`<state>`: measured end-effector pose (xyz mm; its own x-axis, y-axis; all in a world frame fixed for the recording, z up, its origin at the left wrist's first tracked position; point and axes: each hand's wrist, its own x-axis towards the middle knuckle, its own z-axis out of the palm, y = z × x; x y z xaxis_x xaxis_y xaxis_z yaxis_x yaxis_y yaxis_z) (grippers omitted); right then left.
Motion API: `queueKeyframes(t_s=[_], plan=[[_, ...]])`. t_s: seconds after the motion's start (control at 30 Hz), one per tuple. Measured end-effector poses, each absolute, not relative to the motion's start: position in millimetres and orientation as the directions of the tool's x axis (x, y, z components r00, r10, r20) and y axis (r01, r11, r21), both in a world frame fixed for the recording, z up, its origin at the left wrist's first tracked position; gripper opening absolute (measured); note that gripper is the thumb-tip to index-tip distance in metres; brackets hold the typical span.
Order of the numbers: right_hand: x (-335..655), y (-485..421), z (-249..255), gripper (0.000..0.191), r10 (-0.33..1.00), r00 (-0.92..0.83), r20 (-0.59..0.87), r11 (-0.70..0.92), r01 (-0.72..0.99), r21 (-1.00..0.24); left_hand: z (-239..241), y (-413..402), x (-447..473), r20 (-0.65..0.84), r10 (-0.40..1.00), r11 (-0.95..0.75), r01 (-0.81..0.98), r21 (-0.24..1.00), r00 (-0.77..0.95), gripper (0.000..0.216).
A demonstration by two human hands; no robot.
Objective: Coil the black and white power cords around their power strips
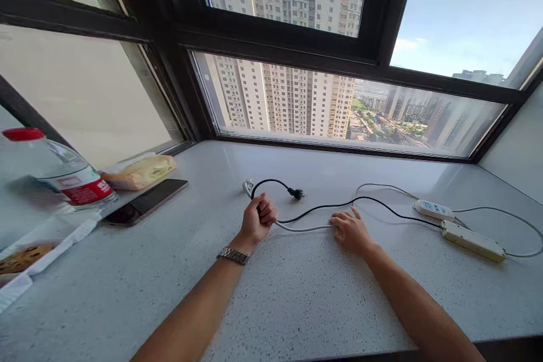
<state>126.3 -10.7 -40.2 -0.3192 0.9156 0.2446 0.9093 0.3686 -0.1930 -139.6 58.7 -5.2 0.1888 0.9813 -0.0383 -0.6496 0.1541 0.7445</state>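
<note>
My left hand [258, 218] is closed in a fist around a black power cord [322, 206] and a white power cord [303, 230]. Beyond the fist, the black cord bends over to a black plug [296, 193] with its prongs pointing right. A white plug [248, 185] shows just behind the same hand. Low on the countertop, my right hand [351, 231] has its fingers on the white cord, which passes under it; the exact grip is partly hidden. The black cord runs right to a yellowed power strip [473, 242], beside a white power strip [433, 209].
On the left are a large water bottle [87, 185] with a red cap, a yellow soft pack [142, 172], a dark phone [146, 202] and a white tray [74, 235] with cookies. Dark-framed windows [331, 146] border the speckled countertop [288, 300]; a wall [515, 150] stands right.
</note>
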Motion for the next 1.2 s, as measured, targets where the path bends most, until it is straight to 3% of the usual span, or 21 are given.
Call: queueKeyframes(t_s=[0.1, 0.2, 0.37, 0.5, 0.63, 1.2], plan=[[143.1, -9.5, -41.1, 0.03, 0.929, -0.243, 0.278, 0.312, 0.919, -0.239, -5.5, 59.2, -139.1, -0.062, 0.98, 0.171, -0.633, 0.755, 0.19, 0.043], [154.0, -6.0, -41.2, 0.036, 0.933, -0.201, 0.299, 0.269, 0.941, -0.208, -5.4, 59.9, -138.3, -0.085, 0.98, 0.18, -0.617, 0.766, 0.18, 0.043], [160.7, 3.0, -44.5, 0.074, 0.918, -0.061, 0.393, 0.103, 0.991, -0.087, -5.4, 61.1, -138.6, -0.083, 0.983, 0.163, -0.576, 0.801, 0.162, 0.044], [168.3, 7.2, -46.4, 0.091, 0.942, 0.049, 0.331, -0.022, 0.996, -0.086, -6.6, 62.3, -138.0, -0.065, 0.988, 0.134, -0.558, 0.819, 0.143, 0.044], [172.9, 7.1, -46.2, 0.088, 0.963, 0.025, 0.268, 0.004, 0.994, -0.108, -7.7, 62.9, -136.8, -0.064, 0.99, 0.124, -0.541, 0.832, 0.128, 0.044], [173.4, 6.3, -45.6, 0.077, 0.943, 0.031, 0.33, 0.023, 0.987, -0.159, -6.5, 60.8, -138.2, -0.052, 0.989, 0.116, -0.517, 0.848, 0.136, 0.049]])
